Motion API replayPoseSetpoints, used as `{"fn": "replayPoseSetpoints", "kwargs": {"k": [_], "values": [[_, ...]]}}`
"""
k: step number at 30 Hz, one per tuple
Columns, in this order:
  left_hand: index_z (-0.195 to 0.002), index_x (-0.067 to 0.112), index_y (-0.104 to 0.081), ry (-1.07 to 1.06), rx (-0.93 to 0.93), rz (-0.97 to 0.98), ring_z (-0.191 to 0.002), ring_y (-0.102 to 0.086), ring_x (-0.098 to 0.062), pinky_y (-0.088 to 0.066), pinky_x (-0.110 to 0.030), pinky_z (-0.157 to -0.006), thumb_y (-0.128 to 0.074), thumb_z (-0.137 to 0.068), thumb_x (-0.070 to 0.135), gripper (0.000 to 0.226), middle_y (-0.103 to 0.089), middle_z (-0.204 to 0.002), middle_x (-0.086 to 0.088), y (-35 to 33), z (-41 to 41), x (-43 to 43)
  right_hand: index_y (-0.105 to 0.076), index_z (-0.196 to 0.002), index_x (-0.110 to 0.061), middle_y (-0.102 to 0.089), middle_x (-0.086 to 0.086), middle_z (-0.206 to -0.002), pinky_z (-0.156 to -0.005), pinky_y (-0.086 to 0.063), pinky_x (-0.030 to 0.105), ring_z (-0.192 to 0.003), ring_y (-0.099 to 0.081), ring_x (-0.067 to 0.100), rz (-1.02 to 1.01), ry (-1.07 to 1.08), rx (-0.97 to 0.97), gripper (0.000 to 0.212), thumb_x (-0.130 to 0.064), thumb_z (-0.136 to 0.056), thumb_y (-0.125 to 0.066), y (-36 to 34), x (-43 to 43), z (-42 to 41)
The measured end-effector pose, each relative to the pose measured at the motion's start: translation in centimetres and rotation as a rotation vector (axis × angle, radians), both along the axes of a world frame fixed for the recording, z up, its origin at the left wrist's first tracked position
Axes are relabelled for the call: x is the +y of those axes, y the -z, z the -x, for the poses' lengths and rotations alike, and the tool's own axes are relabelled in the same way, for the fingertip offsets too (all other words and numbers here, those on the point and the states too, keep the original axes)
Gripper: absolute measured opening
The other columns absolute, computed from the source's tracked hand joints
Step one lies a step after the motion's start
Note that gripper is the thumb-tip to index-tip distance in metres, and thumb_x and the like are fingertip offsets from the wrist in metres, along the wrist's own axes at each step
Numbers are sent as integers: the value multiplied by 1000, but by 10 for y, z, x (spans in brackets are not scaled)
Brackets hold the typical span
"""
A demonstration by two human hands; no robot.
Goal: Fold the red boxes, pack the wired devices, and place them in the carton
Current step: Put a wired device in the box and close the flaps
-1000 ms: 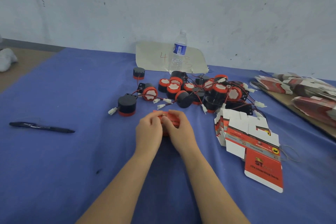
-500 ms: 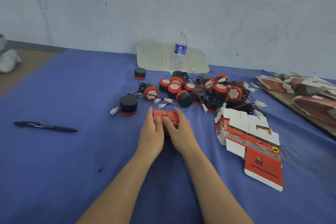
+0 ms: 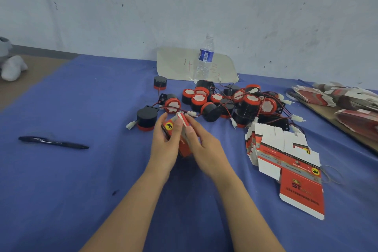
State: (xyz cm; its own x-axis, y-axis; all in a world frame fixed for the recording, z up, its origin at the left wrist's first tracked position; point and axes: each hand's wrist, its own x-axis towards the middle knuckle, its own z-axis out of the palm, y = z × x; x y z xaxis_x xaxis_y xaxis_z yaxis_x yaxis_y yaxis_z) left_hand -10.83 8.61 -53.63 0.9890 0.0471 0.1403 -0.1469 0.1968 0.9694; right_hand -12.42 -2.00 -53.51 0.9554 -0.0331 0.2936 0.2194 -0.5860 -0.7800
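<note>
My left hand (image 3: 164, 145) grips the box (image 3: 183, 146) from its left side. My right hand (image 3: 206, 149) pinches its top flap. The box sits tilted between both hands, near the devices (image 3: 225, 102), left of the flat boxes (image 3: 286, 155).

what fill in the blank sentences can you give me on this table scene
1. The left hand and right hand together hold a small box coloured ____.
2. The water bottle stands ____ by the wall.
3. The black pen lies on the ____ cloth, apart from the hands.
Missing words: red; upright; blue.
</note>
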Motion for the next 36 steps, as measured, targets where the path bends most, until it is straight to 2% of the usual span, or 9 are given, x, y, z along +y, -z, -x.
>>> {"fn": "replayPoseSetpoints", "kwargs": {"k": [3, 7, 9, 13, 15, 26, 31, 33, 36], "values": [[-139, 32, -39, -30, -7, -4, -108, -56, -2, -49, -11, -81, -50, -95, 39, 46, -54, -127, 7, 1, 0, -1, -32, -140, -48, -40, -25, -141, -115, -28, 34, -133, -36, 0, -22, -71, -91, 42, -27, -104, -35, -3, 14, 2], [-115, 42, -47, 8, -8, 103, -116, -57, -8, -47, -31, -101, -31, -103, 37, 21, -58, -130, 4, 1, -2, -8, -29, -120, -68, -43, -30, -137, -106, -38, 21, -124, -41, -13, -240, -112, -26, 52, -20, -103, -39, -3, 21, 6], [-113, 43, -49, 2, -4, 132, -114, -59, -9, -49, -30, -95, -26, -104, 37, 25, -59, -127, 4, 2, -4, -9, -32, -125, -60, -43, -23, -141, -105, -37, 15, -126, -40, -13, -300, -120, -28, 48, -18, -102, -41, -2, 21, 5], [-122, 34, -49, -27, 14, 157, -98, -65, -1, -51, -15, -73, -27, -104, 39, 30, -64, -114, 12, 5, -8, -9, -34, -132, -43, -36, -11, -151, -117, -26, 32, -141, -26, 2, -390, -148, -36, 44, -12, -102, -42, -3, 24, 5], [-126, 30, -48, -45, 23, 159, -101, -64, -2, -52, -19, -78, -27, -104, 38, 31, -64, -116, 10, 6, -9, -9, -35, -130, -43, -34, -10, -152, -118, -25, 32, -142, -24, 2, -402, -148, -41, 43, -12, -102, -42, -4, 26, 5], [-101, 37, -53, -102, 31, 157, -103, -61, -5, -48, -26, -87, -31, -103, 40, 22, -63, -107, 11, 0, -6, -9, -45, -139, -30, -49, -12, -140, -103, -36, 11, -129, -43, -4, -436, -119, -9, 39, -18, -102, -42, 1, 29, 4], [-111, 31, -55, -79, 72, 230, -106, -62, -12, -49, -26, -86, -29, -103, 39, 28, -63, -115, 2, -2, -8, -6, -28, -146, -35, -42, -31, -131, -84, -35, -3, -106, -40, -31, -427, -129, 73, 49, -20, -102, -43, 5, 30, 4], [-111, 32, -56, -75, 73, 239, -106, -62, -13, -49, -25, -85, -30, -103, 40, 28, -63, -117, 0, -1, -8, -6, -24, -149, -30, -37, -23, -144, -96, -34, 2, -117, -36, -27, -386, -117, 76, 52, -25, -101, -44, 7, 31, 3], [-109, 34, -55, -88, 57, 227, -105, -62, -9, -48, -23, -83, -29, -103, 40, 27, -61, -119, 0, -1, -6, -6, -23, -150, -28, -24, -13, -156, -118, -22, 29, -141, -21, -4, -313, -143, 62, 53, -30, -101, -43, 7, 32, 4]]}}
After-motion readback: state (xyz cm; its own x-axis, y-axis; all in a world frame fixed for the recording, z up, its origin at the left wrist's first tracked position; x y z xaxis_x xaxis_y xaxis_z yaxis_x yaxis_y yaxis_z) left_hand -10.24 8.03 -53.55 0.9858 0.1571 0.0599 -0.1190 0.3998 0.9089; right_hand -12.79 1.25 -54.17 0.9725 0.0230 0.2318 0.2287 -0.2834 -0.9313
